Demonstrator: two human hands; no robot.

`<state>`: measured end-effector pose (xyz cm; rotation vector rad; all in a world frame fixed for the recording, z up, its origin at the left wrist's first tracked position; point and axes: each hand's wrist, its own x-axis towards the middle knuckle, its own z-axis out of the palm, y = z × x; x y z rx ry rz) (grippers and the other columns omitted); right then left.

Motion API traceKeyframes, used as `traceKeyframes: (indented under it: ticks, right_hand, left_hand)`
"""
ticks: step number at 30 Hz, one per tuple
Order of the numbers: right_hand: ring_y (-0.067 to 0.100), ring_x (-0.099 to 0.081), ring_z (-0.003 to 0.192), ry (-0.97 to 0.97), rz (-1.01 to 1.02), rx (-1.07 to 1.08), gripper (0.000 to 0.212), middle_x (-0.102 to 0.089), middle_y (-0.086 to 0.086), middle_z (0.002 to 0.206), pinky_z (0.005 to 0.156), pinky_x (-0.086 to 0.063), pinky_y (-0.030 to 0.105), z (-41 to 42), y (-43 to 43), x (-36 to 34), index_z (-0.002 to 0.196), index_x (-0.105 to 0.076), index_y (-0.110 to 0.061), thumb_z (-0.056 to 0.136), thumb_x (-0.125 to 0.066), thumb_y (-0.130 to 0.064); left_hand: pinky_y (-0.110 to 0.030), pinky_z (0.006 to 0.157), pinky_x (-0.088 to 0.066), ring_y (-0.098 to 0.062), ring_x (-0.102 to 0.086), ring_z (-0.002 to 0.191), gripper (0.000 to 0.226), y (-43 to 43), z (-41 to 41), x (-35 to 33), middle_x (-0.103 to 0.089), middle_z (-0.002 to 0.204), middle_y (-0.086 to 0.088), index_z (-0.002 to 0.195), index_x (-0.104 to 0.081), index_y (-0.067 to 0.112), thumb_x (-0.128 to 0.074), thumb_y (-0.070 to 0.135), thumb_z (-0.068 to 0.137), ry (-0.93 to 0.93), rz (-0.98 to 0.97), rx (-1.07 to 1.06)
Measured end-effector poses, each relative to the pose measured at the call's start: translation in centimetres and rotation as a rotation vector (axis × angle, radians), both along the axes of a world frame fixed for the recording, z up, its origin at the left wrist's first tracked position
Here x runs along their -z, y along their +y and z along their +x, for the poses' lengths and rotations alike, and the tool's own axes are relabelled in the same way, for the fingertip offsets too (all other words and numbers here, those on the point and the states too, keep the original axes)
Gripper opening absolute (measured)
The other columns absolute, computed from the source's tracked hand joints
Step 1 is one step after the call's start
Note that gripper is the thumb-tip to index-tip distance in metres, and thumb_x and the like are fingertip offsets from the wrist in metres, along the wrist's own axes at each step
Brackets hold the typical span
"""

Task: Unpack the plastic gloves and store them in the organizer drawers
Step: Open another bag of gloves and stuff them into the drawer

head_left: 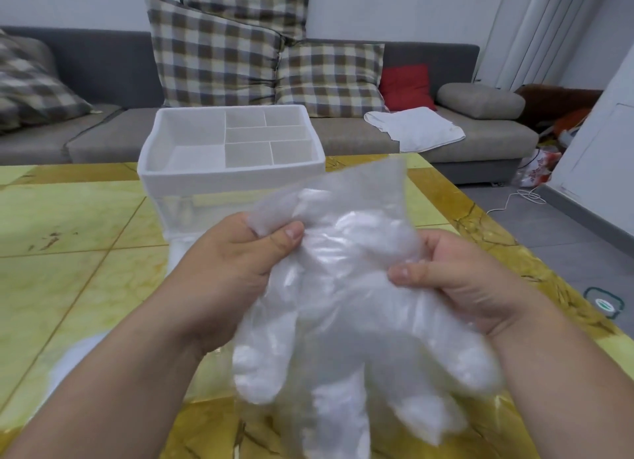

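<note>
Holding crinkled, translucent white bundle of plastic gloves at frame centre, finger shapes hanging down. Pinching upper left with left hand, gripping right side with right hand, thumbs pressed over curled fingers. Partly hiding white compartmented organizer on yellow table behind.

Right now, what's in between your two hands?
The crinkly bundle of plastic gloves, held up over the table. The left hand pinches its upper left part and the right hand grips its right side. The head view shows this.
</note>
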<state>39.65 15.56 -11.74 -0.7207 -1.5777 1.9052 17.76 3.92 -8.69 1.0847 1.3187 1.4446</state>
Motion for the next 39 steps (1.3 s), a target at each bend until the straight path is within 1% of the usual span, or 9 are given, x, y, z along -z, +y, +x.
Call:
traceKeyframes:
  ticks: [4,6,9,13,21,26,31,34,39]
  right_hand:
    - [0.022,-0.074,0.073,-0.064,0.063,0.122,0.05,-0.076,0.016,0.086,0.063,-0.057,0.026,-0.2,0.4,-1.5,0.097,-0.074,0.0,0.049,-0.088,-0.003]
    - [0.025,-0.074,0.074,-0.089,0.038,0.133,0.037,-0.075,0.016,0.086,0.063,-0.059,0.029,-0.5,0.2,-2.1,0.095,-0.074,-0.001,0.059,-0.08,0.001]
    - [0.026,-0.074,0.079,-0.119,0.043,0.06,0.02,-0.076,0.016,0.088,0.064,-0.059,0.029,-0.8,-0.5,-3.0,0.077,-0.08,-0.013,0.064,-0.076,0.001]
    - [0.014,-0.07,0.066,-0.202,0.139,-0.094,0.016,-0.073,0.004,0.072,0.06,-0.054,0.021,-1.7,-0.9,-3.1,0.065,-0.077,-0.018,0.062,-0.076,-0.002]
    - [0.012,-0.068,0.071,-0.35,0.26,-0.319,0.018,-0.075,0.005,0.082,0.066,-0.053,0.023,-2.9,-1.3,-3.3,0.083,-0.079,-0.011,0.069,-0.082,-0.003]
    - [0.01,-0.071,0.079,-0.556,0.599,0.198,0.037,-0.077,-0.007,0.089,0.081,-0.055,0.027,-3.4,-1.7,-5.4,0.089,-0.077,-0.035,0.065,-0.09,-0.01]
    - [0.002,-0.05,0.105,-0.511,1.169,0.944,0.047,-0.052,-0.014,0.118,0.096,-0.036,0.013,-5.3,-5.0,-8.6,0.122,-0.064,-0.032,0.08,-0.069,-0.012]
    - [0.0,-0.05,0.106,-0.385,1.281,0.713,0.034,-0.057,-0.01,0.116,0.097,-0.032,0.005,-8.7,-6.5,-7.3,0.113,-0.068,-0.023,0.084,-0.064,-0.007]
    - [0.015,-0.051,0.119,-0.672,1.03,0.222,0.025,-0.058,-0.006,0.128,0.101,-0.037,0.03,-13.2,-4.7,-2.2,0.118,-0.067,-0.018,0.1,-0.051,-0.025]
  left_hand:
    - [-0.016,0.042,-0.037,-0.017,-0.047,0.046,0.03,0.1,-1.7,0.5,-0.057,0.054,-0.006,0.061,-0.07,0.014,-0.065,0.006,0.089,0.06,-0.098,-0.042]
    - [-0.023,0.05,-0.051,-0.019,-0.064,0.061,0.015,0.2,-2.4,0.0,-0.072,0.074,-0.011,0.085,-0.076,0.012,-0.067,0.001,0.085,0.039,-0.123,0.014]
    - [-0.029,0.061,-0.058,-0.019,-0.074,0.079,0.051,0.0,-3.6,-0.7,-0.077,0.094,-0.007,0.115,-0.069,0.015,-0.082,0.004,0.067,0.043,-0.12,0.116]
    - [-0.044,0.094,-0.053,-0.02,-0.069,0.108,0.076,0.0,-4.5,-1.0,-0.075,0.111,-0.003,0.122,-0.064,0.037,-0.09,0.045,0.052,0.364,-0.17,0.136]
    - [-0.038,0.079,-0.058,-0.021,-0.074,0.082,0.026,-0.7,-3.8,-0.9,-0.077,0.087,-0.008,0.091,-0.077,0.013,-0.082,0.019,0.066,0.451,-0.271,0.383]
    - [-0.019,0.051,-0.04,-0.011,-0.052,0.048,0.026,-0.3,-3.7,-1.7,-0.059,0.052,0.001,0.057,-0.071,0.013,-0.079,0.001,0.079,0.436,-0.026,0.15]
    - [-0.027,0.059,-0.057,-0.019,-0.071,0.066,0.006,1.1,-3.9,-1.0,-0.076,0.075,-0.007,0.082,-0.075,0.006,-0.075,0.0,0.081,0.097,0.144,-0.303]
    - [-0.031,0.058,-0.057,-0.018,-0.072,0.066,0.008,2.1,-4.8,0.7,-0.076,0.074,-0.002,0.085,-0.074,0.008,-0.075,0.001,0.082,0.02,0.07,-0.48]
    - [-0.022,0.047,-0.045,-0.015,-0.064,0.052,0.018,2.5,-6.2,2.6,-0.067,0.056,0.004,0.068,-0.069,0.013,-0.075,0.0,0.079,0.215,-0.029,-0.634]
